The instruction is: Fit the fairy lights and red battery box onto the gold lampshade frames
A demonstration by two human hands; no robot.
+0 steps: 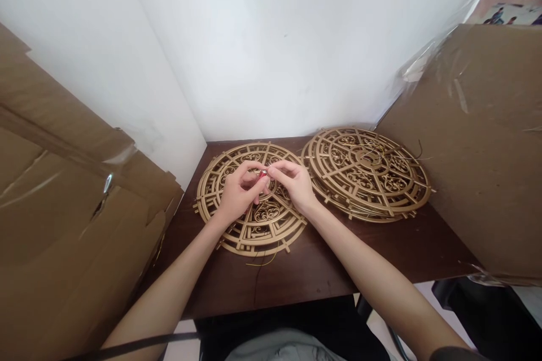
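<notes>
Over a round gold lattice frame (267,213), my two hands meet with their fingertips close together. My left hand (240,192) is closed around a small red object with a shiny metal end (263,174); its kind is too small to make out. My right hand (295,181) pinches at the metal end of that object with thumb and forefinger, and anything finer between those fingertips is hidden. The lattice under the hands has scrollwork panels and appears to lie on another like it. Thin yellow wire (261,264) sticks out at its near edge.
A second stack of round gold lattice frames (372,172) lies to the right, with loose thin wires on top. Cardboard boxes stand at the left (63,225) and right (478,152) of the dark brown table (296,276). A white wall (288,56) rises behind.
</notes>
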